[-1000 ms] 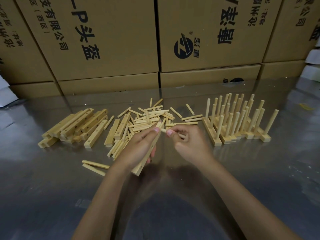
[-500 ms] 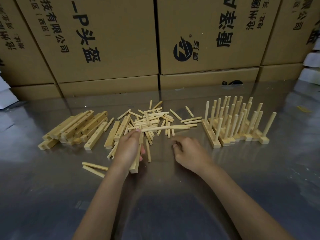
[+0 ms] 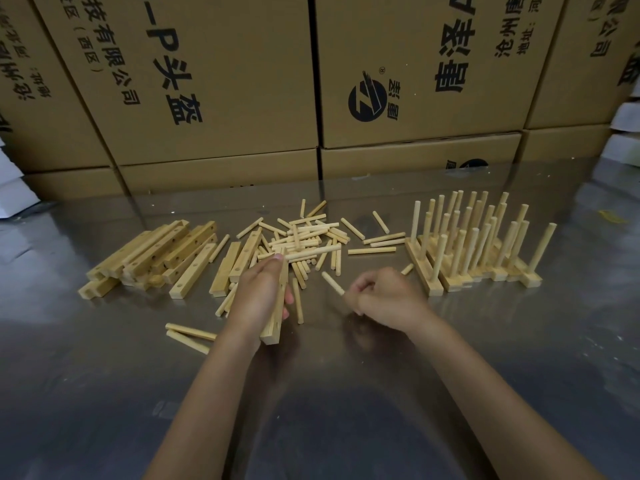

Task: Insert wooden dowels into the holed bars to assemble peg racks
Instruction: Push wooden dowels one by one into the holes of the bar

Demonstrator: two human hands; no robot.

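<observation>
left hand grips holed bar; right hand pinches dowel.

Glossy grey table, stacked printed cardboard boxes behind, white packages at edges

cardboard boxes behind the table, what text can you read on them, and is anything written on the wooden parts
"-P头盔": large, turned sideways, on the left-centre box.
"有限公司", "(西区)": smaller, same box.
"唐": large, on the centre-right box, by a round black logo; the neighbouring characters are unclear.
"沧州", "地址": smaller, same box.
"公司": on the far-right box.
Far-left box: print too skewed to read.
Wooden bars and dowels: no text.
</observation>
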